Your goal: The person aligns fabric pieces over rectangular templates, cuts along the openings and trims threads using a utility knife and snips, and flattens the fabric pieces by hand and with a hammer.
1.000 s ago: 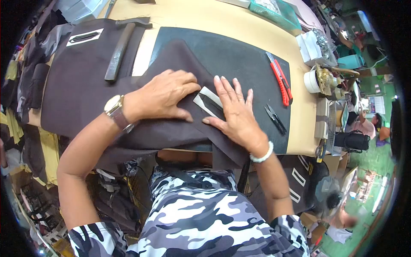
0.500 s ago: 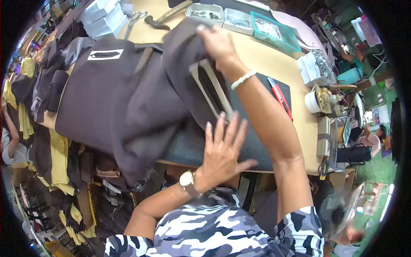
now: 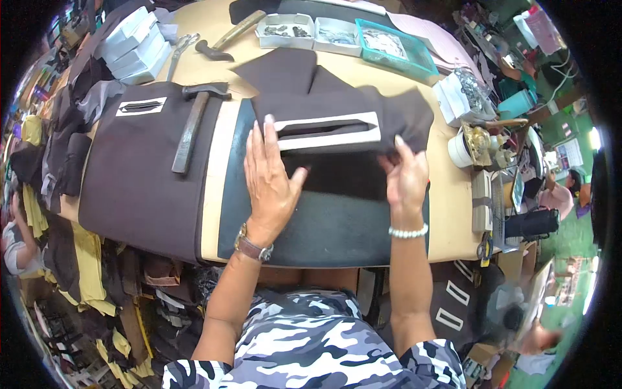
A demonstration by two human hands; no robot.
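A dark brown fabric piece [image 3: 343, 100] with a white-bordered slot [image 3: 330, 133] lies partly raised over a black mat [image 3: 311, 227]. My right hand [image 3: 408, 175], wearing a beaded bracelet, is closed on the near right edge of this piece. My left hand [image 3: 269, 181], with a watch on the wrist, has its fingers stretched out at the left end of the slot, fingertips touching the fabric. To the left is a neat stack of dark fabric [image 3: 142, 175], the top one showing its own white-bordered slot [image 3: 140, 106]. On that stack rests a hammer [image 3: 192, 126].
A second hammer [image 3: 227, 39] and metal scissors [image 3: 181, 55] lie at the back. White boxes [image 3: 136, 48], a parts box [image 3: 285, 32] and a teal tray [image 3: 396, 48] line the far side. A white pot [image 3: 460, 152] stands at the right.
The fabric piece has come off the left side and now spreads over the mat, uncovering the hammer. My right hand has come down towards me; my left hand has moved left and forward.
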